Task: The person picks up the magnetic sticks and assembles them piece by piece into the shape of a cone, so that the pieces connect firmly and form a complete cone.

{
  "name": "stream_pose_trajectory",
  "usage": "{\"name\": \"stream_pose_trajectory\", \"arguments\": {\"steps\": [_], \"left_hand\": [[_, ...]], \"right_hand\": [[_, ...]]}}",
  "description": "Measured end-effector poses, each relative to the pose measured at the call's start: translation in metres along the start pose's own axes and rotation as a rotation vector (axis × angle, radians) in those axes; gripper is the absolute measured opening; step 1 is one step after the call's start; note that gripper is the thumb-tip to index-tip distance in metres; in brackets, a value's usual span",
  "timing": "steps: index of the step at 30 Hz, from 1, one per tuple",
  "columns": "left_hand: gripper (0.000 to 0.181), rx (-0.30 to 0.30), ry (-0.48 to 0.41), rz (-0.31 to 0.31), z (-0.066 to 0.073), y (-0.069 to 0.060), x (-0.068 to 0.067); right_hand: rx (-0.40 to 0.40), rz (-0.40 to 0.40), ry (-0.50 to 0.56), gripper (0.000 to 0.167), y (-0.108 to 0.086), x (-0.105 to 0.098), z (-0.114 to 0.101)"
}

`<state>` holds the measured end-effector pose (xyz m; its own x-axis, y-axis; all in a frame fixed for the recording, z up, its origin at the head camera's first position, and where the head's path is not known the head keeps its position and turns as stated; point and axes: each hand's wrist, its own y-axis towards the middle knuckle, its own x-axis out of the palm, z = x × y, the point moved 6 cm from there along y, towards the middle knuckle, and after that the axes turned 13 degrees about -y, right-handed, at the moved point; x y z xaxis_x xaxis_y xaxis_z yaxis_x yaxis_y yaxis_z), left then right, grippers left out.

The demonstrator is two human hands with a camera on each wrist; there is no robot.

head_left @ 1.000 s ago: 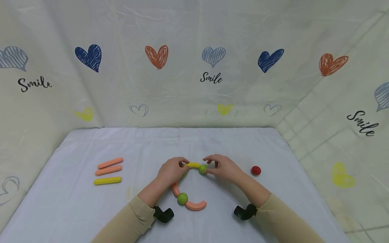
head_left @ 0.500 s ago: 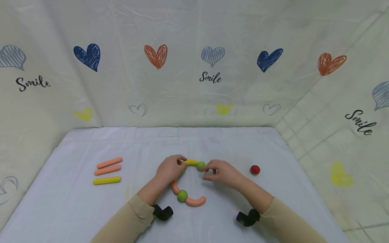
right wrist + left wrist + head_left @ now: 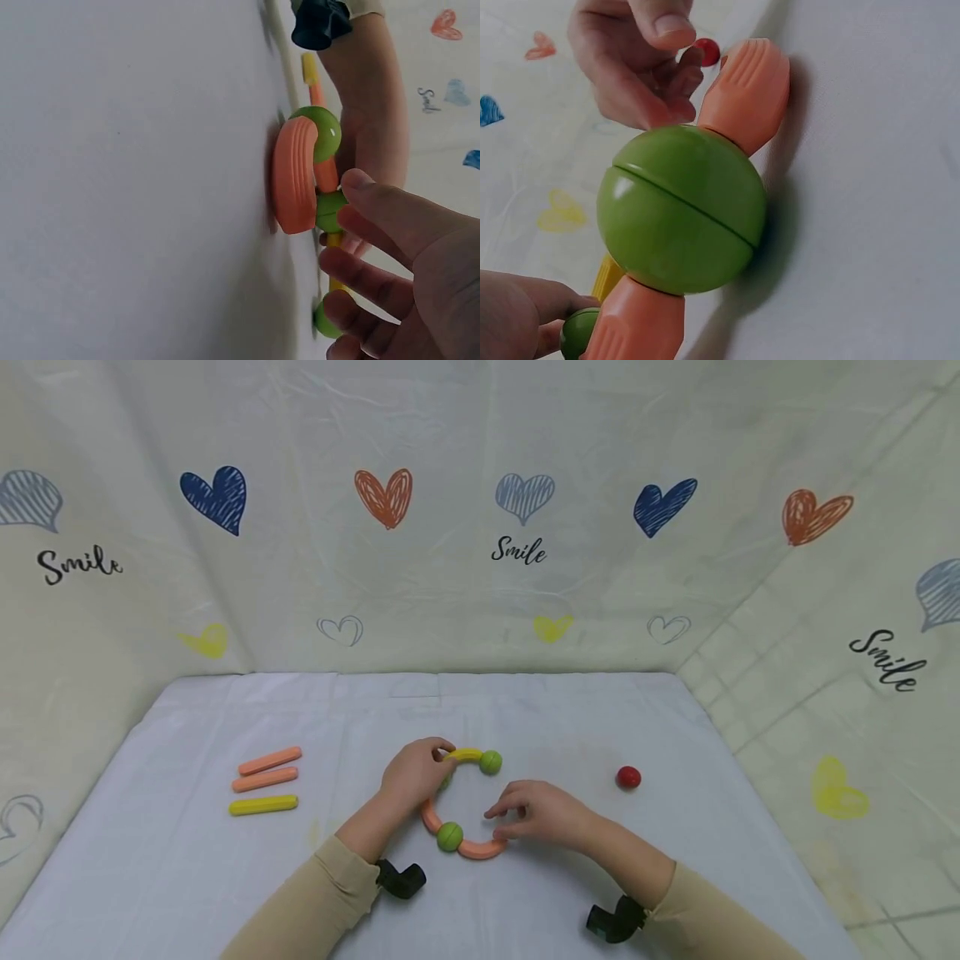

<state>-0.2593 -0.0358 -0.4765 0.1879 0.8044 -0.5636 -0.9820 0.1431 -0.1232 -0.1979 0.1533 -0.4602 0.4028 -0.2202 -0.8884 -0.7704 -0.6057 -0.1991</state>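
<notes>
In the head view a curved chain lies mid-table: yellow curved piece [image 3: 468, 754], green ball [image 3: 491, 762] at its right end, and, lower, another green ball [image 3: 450, 837] between two orange curved pieces [image 3: 482, 849]. My left hand [image 3: 411, 779] pinches the yellow piece's left end, partly covering a third green ball beneath. My right hand [image 3: 547, 814] is beside the lower orange piece's free end, fingers apart and loosely bent, gripping nothing. The right wrist view shows that orange piece [image 3: 294, 176] beyond the spread fingers of my right hand [image 3: 420, 277].
Two straight orange sticks [image 3: 265, 779] and a yellow stick [image 3: 263, 805] lie at the left of the white-covered table [image 3: 360, 710]. A red ball [image 3: 628, 777] sits to the right. A pale cloth with printed hearts stands behind.
My right hand has left the end green ball and come down toward the lower orange piece. My left hand keeps its pinch, and the chain's upper part has shifted slightly up and left.
</notes>
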Motion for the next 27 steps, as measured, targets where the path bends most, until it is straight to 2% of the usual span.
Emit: {"name": "stream_pose_trajectory", "arguments": {"steps": [4, 9, 19, 27], "left_hand": [[0.023, 0.0, 0.005, -0.003, -0.002, 0.001, -0.001], [0.024, -0.005, 0.014, -0.017, -0.002, 0.0, -0.003], [0.027, -0.041, 0.049, -0.063, -0.003, -0.005, -0.004], [0.027, -0.031, 0.051, -0.079, -0.002, -0.008, -0.005]], "right_hand": [[-0.034, -0.035, -0.024, 0.025, -0.001, 0.004, -0.005], [-0.09, -0.051, -0.104, 0.023, -0.003, 0.008, -0.009], [-0.116, -0.041, -0.188, 0.017, -0.004, 0.006, -0.006], [-0.124, -0.033, -0.207, 0.02, 0.001, -0.002, 0.0]]}}
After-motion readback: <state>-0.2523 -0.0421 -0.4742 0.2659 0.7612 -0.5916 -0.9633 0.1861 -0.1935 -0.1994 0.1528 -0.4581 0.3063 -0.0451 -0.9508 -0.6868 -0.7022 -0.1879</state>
